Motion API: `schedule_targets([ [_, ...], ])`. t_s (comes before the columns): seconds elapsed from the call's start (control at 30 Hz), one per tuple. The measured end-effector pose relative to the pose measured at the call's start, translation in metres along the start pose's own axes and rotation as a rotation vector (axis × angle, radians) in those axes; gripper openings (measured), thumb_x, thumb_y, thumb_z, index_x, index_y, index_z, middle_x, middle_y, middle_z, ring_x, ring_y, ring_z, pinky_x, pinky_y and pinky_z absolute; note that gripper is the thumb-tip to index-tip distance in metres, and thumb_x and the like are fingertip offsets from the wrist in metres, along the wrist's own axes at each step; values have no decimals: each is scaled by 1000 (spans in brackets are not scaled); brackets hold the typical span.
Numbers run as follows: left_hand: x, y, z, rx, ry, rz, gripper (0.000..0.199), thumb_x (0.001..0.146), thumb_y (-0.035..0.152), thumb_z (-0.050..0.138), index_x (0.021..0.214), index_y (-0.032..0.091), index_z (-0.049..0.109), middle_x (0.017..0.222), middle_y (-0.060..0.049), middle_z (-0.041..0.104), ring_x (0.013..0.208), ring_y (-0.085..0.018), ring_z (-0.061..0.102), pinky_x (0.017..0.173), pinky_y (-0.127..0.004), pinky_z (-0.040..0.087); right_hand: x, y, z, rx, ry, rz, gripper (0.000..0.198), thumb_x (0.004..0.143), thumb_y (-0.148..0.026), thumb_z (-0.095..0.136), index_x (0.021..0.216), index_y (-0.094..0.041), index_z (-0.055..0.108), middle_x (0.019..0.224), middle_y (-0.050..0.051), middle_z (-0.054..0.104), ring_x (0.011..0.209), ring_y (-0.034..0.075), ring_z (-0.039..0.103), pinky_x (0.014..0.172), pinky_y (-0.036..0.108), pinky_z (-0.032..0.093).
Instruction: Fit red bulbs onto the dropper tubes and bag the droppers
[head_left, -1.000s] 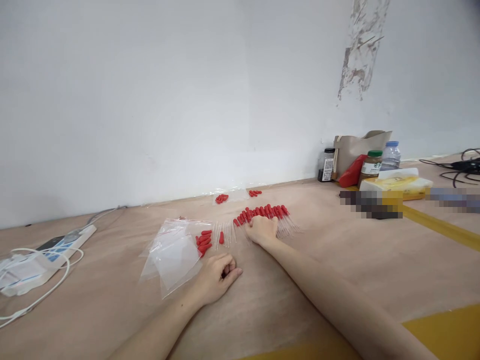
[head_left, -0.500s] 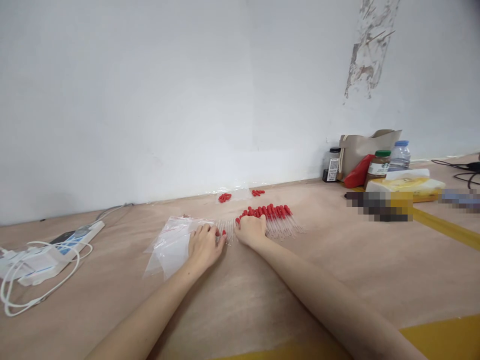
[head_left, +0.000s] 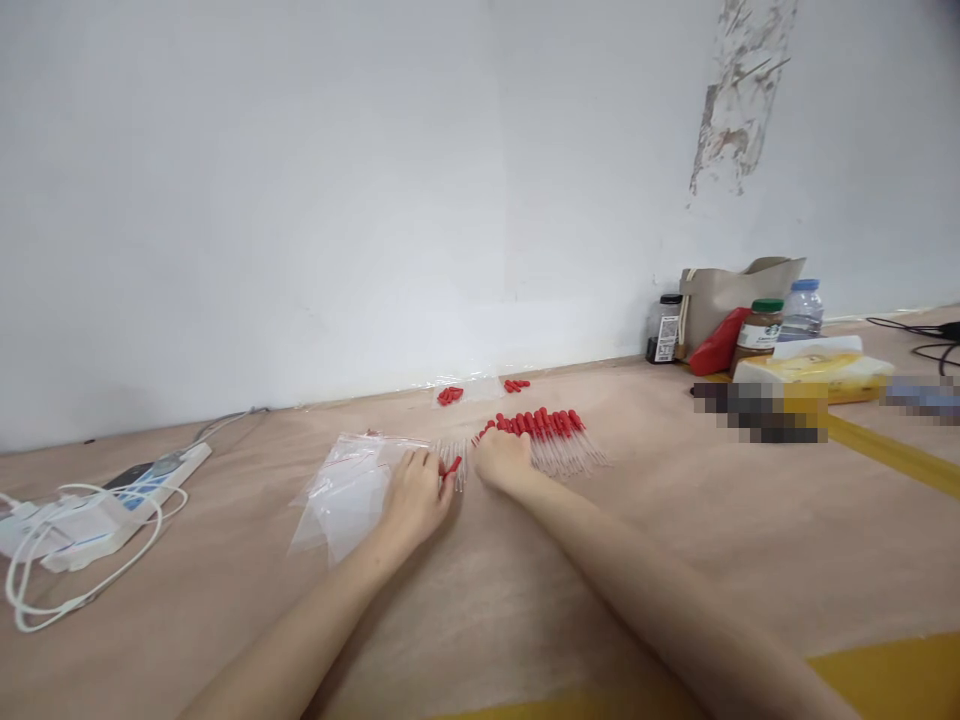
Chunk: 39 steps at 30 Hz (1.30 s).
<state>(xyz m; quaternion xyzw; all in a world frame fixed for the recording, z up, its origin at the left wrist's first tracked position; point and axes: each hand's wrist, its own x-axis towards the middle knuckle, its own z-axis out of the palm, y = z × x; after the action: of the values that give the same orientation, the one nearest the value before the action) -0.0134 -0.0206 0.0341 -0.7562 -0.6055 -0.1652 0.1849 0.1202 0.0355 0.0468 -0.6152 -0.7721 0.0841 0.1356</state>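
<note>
My left hand [head_left: 416, 492] pinches a red rubber dropper bulb [head_left: 454, 466] between thumb and fingers, with the bulb tilted up to the right. Beside its fingertips, thin clear glass tubes [head_left: 462, 470] lie side by side on the table. My right hand [head_left: 501, 460] is closed at the left end of a row of red-bulbed droppers [head_left: 559, 425]; its fingers hide whatever they grip. Clear zip bags [head_left: 345, 500] with a red seal line lie partly under my left hand. Loose red bulbs [head_left: 450, 396] rest on clear plastic near the wall, with a smaller group [head_left: 517, 386] to their right.
A power strip [head_left: 124, 520] with white cables lies at left. At back right stand a dark-capped container [head_left: 664, 330], a beige bag [head_left: 705, 300], a green-lidded jar [head_left: 761, 330], a blue-capped bottle [head_left: 802, 312] and a tissue pack [head_left: 817, 378]. The wall [head_left: 337, 200] bounds the table behind.
The red bulb in my left hand now shows more of its length and tilts upward. My left hand has shifted slightly right; my right hand stays nearly in place.
</note>
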Motion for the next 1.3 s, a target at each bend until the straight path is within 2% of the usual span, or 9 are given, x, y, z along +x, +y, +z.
schedule_targets([
  [0.13, -27, 11, -3, -311, -64, 267, 8, 80, 21, 45, 75, 18, 50, 77, -4, 54, 72, -19, 52, 64, -29, 40, -21, 54, -14, 114, 98, -119, 23, 86, -24, 34, 97, -14, 51, 91, 10, 63, 82, 18, 57, 72, 29, 35],
  [0.23, -39, 20, 1, -452, -86, 222, 7, 80, 18, 47, 85, 18, 52, 75, -2, 55, 68, -17, 52, 61, -28, 40, -39, 94, -11, 391, 141, -378, 21, 84, -19, 36, 100, -15, 50, 79, 5, 62, 69, 14, 56, 64, 25, 39],
  [0.33, -39, 26, 5, -546, -118, 190, 15, 80, 22, 52, 93, 19, 57, 80, -3, 56, 74, -17, 54, 67, -29, 42, -55, 113, -1, 452, 211, -495, 25, 83, -17, 38, 104, -15, 51, 90, 7, 61, 81, 15, 55, 72, 27, 41],
  [0.5, -35, 32, 10, -685, -59, 135, 16, 85, 23, 46, 82, 19, 61, 81, -3, 58, 76, -16, 55, 69, -28, 42, -78, 105, 9, 461, 224, -525, 16, 82, -16, 39, 84, -16, 55, 81, 4, 61, 74, 13, 54, 69, 25, 41],
  [0.63, -37, 32, 10, -806, -25, 66, 14, 87, 25, 42, 86, 18, 55, 80, 0, 60, 73, -15, 55, 66, -25, 42, -87, 92, 8, 460, 198, -534, 12, 82, -19, 43, 81, -17, 55, 70, 0, 59, 61, 11, 50, 61, 23, 38],
  [0.77, -40, 32, 11, -894, -67, 36, 13, 88, 26, 42, 87, 18, 52, 74, 1, 58, 66, -13, 54, 61, -23, 43, -89, 89, 8, 464, 218, -543, 12, 82, -20, 44, 78, -17, 56, 69, 0, 59, 64, 11, 49, 63, 23, 36],
  [0.93, -42, 31, 16, -930, -75, 21, 14, 86, 28, 45, 91, 19, 55, 78, 0, 61, 69, -13, 57, 64, -23, 44, -87, 93, 12, 456, 208, -570, 12, 81, -20, 46, 79, -18, 57, 69, -1, 60, 64, 11, 51, 68, 27, 34],
  [1.17, -41, 30, 12, -859, -47, 169, 18, 86, 26, 47, 85, 18, 63, 76, -2, 65, 69, -14, 59, 63, -23, 44, -81, 101, 13, 415, 147, -651, 15, 82, -18, 46, 82, -22, 61, 76, -2, 65, 71, 12, 55, 75, 30, 29],
  [1.3, -40, 32, 9, -826, -49, 247, 17, 86, 23, 48, 85, 18, 64, 77, -3, 65, 69, -14, 58, 62, -22, 43, -77, 100, 10, 360, 190, -704, 14, 82, -19, 48, 82, -21, 62, 77, -1, 65, 69, 11, 53, 72, 30, 25],
])
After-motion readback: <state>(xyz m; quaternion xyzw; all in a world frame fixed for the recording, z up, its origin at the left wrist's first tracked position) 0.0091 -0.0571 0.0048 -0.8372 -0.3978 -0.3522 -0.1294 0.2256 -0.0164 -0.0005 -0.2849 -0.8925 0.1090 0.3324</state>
